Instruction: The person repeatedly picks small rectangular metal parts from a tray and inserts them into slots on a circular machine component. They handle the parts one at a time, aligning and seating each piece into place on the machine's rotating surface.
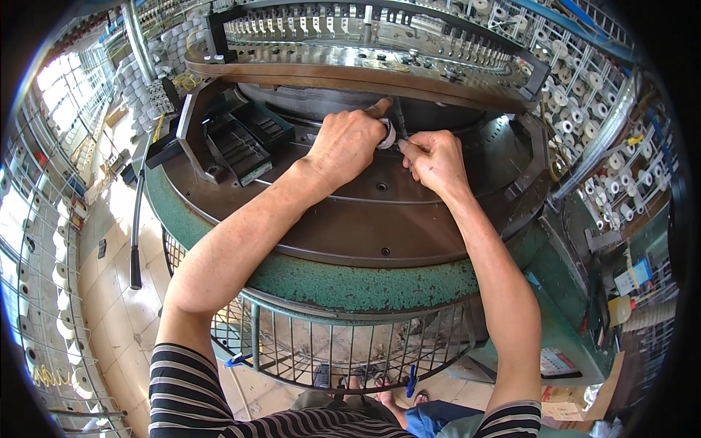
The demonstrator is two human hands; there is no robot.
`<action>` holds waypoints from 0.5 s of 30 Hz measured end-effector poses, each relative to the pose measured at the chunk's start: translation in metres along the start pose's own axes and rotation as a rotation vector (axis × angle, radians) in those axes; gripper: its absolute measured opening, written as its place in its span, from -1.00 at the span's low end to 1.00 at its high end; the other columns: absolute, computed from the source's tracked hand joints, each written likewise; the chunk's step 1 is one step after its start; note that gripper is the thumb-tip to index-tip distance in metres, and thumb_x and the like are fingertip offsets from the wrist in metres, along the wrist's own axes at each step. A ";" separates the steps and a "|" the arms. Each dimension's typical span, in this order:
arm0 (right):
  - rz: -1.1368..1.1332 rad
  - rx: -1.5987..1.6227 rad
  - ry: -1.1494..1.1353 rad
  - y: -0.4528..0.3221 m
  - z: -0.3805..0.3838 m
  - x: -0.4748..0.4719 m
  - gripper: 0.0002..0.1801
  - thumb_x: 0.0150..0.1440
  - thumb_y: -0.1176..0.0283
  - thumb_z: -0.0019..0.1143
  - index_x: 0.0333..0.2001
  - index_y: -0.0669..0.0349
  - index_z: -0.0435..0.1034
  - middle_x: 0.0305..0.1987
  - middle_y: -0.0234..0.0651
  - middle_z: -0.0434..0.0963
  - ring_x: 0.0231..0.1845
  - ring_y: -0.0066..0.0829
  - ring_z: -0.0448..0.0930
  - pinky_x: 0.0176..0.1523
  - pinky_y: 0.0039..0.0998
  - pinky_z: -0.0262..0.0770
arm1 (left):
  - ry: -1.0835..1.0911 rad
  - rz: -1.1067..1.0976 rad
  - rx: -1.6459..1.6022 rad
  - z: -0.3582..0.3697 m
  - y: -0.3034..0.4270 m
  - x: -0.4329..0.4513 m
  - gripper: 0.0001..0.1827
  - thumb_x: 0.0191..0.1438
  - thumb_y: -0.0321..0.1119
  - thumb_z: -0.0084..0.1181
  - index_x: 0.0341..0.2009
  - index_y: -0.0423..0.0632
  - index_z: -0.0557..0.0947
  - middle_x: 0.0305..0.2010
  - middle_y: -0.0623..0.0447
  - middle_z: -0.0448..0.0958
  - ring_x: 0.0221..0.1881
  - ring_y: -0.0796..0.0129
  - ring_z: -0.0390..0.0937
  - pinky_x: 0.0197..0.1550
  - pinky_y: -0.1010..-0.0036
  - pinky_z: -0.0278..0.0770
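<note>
My left hand reaches over the bed of a circular knitting machine, with one finger extended towards the dark cylinder. At its fingers is a white ring-shaped piece, partly covered by the hand. Close on the right, my right hand pinches a slim dark rod-like tool that slants up against the cylinder. Its lower end sticks out below the fingers. The exact contact between the tool and the cylinder is hard to make out.
Dark slotted trays lie at left beside a metal bracket. Overhead, a brown-edged ring bears a row of yarn feeders. A green rim and wire guard stand before me. Another person's foot shows below.
</note>
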State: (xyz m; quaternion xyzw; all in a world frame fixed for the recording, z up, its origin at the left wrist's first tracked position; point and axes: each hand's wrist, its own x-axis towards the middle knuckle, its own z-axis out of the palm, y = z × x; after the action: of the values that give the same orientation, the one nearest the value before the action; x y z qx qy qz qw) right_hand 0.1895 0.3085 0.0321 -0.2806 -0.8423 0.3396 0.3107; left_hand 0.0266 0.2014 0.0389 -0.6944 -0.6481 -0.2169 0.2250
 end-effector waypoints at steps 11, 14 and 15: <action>0.036 0.015 0.013 -0.002 0.000 -0.002 -0.74 0.20 0.46 0.20 -0.50 0.42 0.55 -0.62 -0.21 0.61 -0.65 -0.53 0.59 -0.51 -0.40 0.47 | 0.027 0.037 -0.009 0.000 0.000 0.001 -0.92 -0.14 -0.63 0.17 -0.49 -0.20 0.67 0.15 -0.15 0.56 -0.26 -0.16 0.66 -0.22 0.08 0.63; 0.031 0.012 0.015 -0.002 0.000 -0.002 -0.74 0.20 0.46 0.20 -0.49 0.41 0.56 -0.62 -0.21 0.61 -0.65 -0.53 0.59 -0.51 -0.40 0.47 | 0.015 0.039 0.004 0.000 0.001 0.001 -0.91 -0.15 -0.63 0.16 -0.50 -0.20 0.67 0.19 -0.16 0.53 -0.25 -0.17 0.66 -0.20 0.09 0.64; 0.027 0.011 0.016 -0.002 0.000 -0.002 -0.74 0.20 0.46 0.20 -0.49 0.41 0.56 -0.62 -0.21 0.61 -0.65 -0.53 0.59 -0.51 -0.40 0.47 | 0.022 0.040 0.000 0.000 0.001 0.001 -0.91 -0.15 -0.63 0.16 -0.50 -0.20 0.67 0.19 -0.15 0.53 -0.25 -0.17 0.66 -0.20 0.09 0.64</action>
State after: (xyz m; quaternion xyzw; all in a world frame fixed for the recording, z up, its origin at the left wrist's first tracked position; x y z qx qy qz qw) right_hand 0.1902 0.3059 0.0334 -0.2928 -0.8340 0.3464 0.3143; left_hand 0.0273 0.2016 0.0395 -0.7048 -0.6315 -0.2203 0.2364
